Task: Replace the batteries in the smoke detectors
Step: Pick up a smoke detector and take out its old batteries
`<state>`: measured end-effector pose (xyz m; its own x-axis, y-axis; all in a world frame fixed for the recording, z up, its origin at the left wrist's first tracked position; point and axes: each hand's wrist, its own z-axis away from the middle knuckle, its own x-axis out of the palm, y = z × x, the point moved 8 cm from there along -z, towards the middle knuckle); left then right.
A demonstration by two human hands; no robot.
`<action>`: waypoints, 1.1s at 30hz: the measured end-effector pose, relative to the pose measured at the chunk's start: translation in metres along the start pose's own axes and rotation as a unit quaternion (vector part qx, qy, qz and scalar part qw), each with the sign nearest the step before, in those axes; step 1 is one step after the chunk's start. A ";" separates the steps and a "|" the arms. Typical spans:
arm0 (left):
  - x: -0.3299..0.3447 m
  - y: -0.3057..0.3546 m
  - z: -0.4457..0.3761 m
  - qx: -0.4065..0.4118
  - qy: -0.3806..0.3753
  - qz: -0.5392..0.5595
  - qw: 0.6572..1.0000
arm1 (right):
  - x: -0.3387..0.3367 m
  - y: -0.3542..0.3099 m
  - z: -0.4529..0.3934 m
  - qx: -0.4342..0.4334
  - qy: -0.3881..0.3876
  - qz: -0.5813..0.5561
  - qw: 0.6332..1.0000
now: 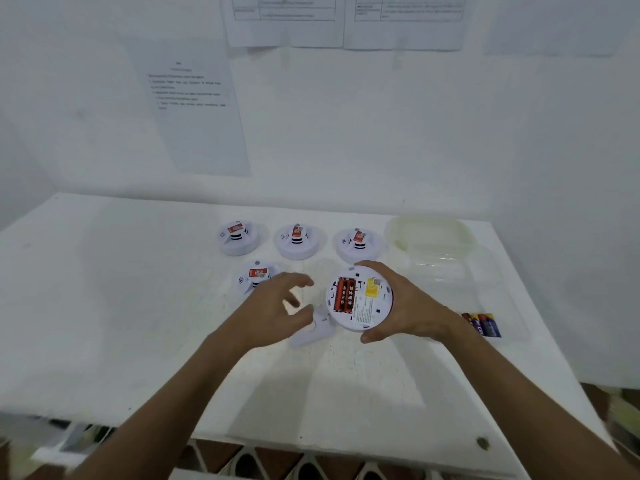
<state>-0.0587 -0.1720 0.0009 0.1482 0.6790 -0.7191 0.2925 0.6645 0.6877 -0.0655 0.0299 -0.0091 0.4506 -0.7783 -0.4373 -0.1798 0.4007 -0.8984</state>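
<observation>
My right hand (408, 303) grips a white round smoke detector (363, 306) turned back-side up, tilted toward me. Its open compartment shows two red batteries (344, 295) side by side, next to a yellow label. My left hand (277, 306) hovers just left of it with fingers spread and nothing in them. A white cover piece (313, 329) lies on the table under that hand. Several more detectors stand behind: three in a row (298, 239) and one (254, 277) partly hidden by my left hand. New dark blue batteries (483, 323) lie to the right.
The white table (138, 306) meets a white wall with taped paper sheets (197, 109). A clear plastic container with a pale lid (429, 233) sits at the back right. The table's front edge runs below my forearms, with floor tiles beyond.
</observation>
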 end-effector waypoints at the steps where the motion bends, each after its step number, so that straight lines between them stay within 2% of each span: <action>1: -0.001 0.014 -0.002 0.015 -0.027 0.007 1.000 | 0.000 -0.002 0.000 -0.003 -0.004 0.001 1.000; 3: 0.000 0.038 -0.006 0.041 -0.083 -0.002 0.996 | 0.001 -0.007 -0.001 -0.010 -0.009 0.003 1.000; 5: -0.001 0.053 -0.010 0.057 -0.103 -0.032 0.992 | 0.002 -0.010 -0.002 -0.013 -0.013 0.002 1.000; 11: -0.003 0.065 -0.019 0.071 -0.108 -0.128 0.983 | 0.008 -0.015 -0.001 -0.026 -0.022 0.010 0.999; 18: 0.005 0.064 -0.022 0.077 -0.139 -0.153 0.975 | 0.011 -0.012 -0.002 -0.030 -0.022 0.014 0.999; 27: 0.012 0.067 -0.020 0.090 -0.147 -0.244 0.954 | 0.015 -0.010 -0.006 -0.032 -0.021 0.000 0.999; 33: 0.007 0.071 -0.013 0.106 -0.124 -0.259 0.952 | 0.010 -0.011 -0.006 -0.028 -0.021 -0.024 0.999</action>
<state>-0.0495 -0.1157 0.0460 0.1428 0.1665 -0.9757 0.5664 0.7946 0.2185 -0.0641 0.0146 -0.0041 0.4962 -0.7743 -0.3928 -0.2061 0.3344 -0.9196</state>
